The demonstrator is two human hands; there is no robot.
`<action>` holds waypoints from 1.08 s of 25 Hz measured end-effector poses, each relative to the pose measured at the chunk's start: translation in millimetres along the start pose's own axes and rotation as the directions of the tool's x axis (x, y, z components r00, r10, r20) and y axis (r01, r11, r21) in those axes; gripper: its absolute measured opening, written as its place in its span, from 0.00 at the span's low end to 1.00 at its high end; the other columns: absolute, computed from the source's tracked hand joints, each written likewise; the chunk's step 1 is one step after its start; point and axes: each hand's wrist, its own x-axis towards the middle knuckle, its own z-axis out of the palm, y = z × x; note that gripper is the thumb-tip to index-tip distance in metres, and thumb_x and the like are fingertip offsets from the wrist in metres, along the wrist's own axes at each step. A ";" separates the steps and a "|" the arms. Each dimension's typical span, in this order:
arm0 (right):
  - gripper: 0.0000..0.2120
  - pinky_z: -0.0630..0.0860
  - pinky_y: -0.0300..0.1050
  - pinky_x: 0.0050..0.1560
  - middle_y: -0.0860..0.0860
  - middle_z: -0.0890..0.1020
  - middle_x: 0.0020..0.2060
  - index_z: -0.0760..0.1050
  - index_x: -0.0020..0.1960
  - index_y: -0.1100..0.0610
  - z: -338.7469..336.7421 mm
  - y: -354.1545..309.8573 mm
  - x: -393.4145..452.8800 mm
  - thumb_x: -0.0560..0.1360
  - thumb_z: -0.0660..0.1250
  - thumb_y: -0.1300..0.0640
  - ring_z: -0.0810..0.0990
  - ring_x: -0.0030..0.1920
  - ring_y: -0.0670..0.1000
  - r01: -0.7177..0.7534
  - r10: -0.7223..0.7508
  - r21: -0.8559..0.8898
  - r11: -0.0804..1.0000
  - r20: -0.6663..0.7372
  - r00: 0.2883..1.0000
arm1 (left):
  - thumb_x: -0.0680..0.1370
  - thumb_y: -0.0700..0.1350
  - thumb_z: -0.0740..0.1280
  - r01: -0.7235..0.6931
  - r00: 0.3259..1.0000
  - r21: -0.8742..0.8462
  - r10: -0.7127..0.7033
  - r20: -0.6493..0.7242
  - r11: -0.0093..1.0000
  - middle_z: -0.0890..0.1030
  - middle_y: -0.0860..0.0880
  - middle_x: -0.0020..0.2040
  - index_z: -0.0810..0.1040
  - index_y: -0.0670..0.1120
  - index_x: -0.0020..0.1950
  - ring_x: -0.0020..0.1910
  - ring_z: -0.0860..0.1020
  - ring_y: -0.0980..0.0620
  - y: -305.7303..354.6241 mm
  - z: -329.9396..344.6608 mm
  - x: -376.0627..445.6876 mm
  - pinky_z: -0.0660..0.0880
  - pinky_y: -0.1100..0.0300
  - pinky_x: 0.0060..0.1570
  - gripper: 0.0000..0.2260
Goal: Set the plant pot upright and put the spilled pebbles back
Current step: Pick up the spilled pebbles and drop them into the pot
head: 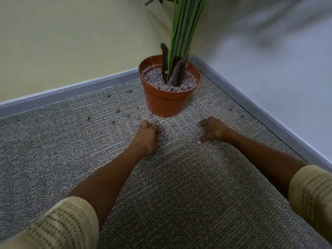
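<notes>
One step done, one left | plant pot upright in carpet corner | spilled pebbles scattered before it | left hand curled raking a cluster | right hand clawed over pebbles, grip unclear

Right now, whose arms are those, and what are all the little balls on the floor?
Those arms belong to a person wearing a camera on their head, so the picture looks down the way their eyes do. An orange plant pot stands upright in the corner on a grey carpet, with green stems growing out of it. The little balls are pebbles that spilled from the pot; some are already inside it. The left hand rests on a pile of them, its fingers curled as if gathering. The right hand reaches for more with bent fingers. How many pebbles each hand holds is hard to see.
</notes>
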 end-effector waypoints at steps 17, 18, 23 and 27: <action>0.08 0.79 0.38 0.34 0.59 0.82 0.34 0.79 0.46 0.69 -8.9 -22.2 -26.9 0.67 0.73 0.69 0.80 0.29 0.48 0.085 -0.049 0.505 0.859 -0.084 0.995 | 0.74 0.35 0.63 0.045 0.995 -0.111 -0.054 -0.078 0.993 0.83 0.42 0.52 0.82 0.42 0.46 0.51 0.80 0.43 5.2 8.2 -20.9 0.74 0.58 0.51 0.09; 0.08 0.80 0.41 0.37 0.62 0.83 0.38 0.79 0.46 0.68 -21.3 -28.2 -27.8 0.68 0.72 0.69 0.81 0.30 0.49 0.109 -0.046 0.555 0.825 -0.127 0.991 | 0.73 0.35 0.63 0.056 0.994 -0.150 -0.070 -0.089 0.987 0.84 0.43 0.51 0.82 0.42 0.46 0.50 0.81 0.43 4.4 7.8 -21.5 0.74 0.59 0.50 0.09; 0.12 0.82 0.37 0.38 0.56 0.81 0.39 0.78 0.51 0.69 -90.5 -74.8 -17.7 0.68 0.72 0.69 0.81 0.35 0.49 0.413 -0.099 0.616 0.671 -0.478 0.873 | 0.75 0.35 0.61 0.061 0.990 -0.220 -0.088 -0.115 0.974 0.83 0.41 0.55 0.80 0.42 0.56 0.52 0.80 0.42 9.5 7.8 -17.9 0.75 0.57 0.53 0.13; 0.12 0.80 0.35 0.43 0.53 0.83 0.42 0.81 0.49 0.62 -105.6 -104.5 -1.5 0.66 0.76 0.64 0.82 0.40 0.46 0.435 -0.126 0.471 0.767 -0.555 0.823 | 0.77 0.40 0.62 0.039 0.989 -0.146 -0.059 -0.139 0.989 0.71 0.39 0.62 0.75 0.43 0.64 0.57 0.75 0.41 18.8 17.6 -13.0 0.73 0.54 0.60 0.15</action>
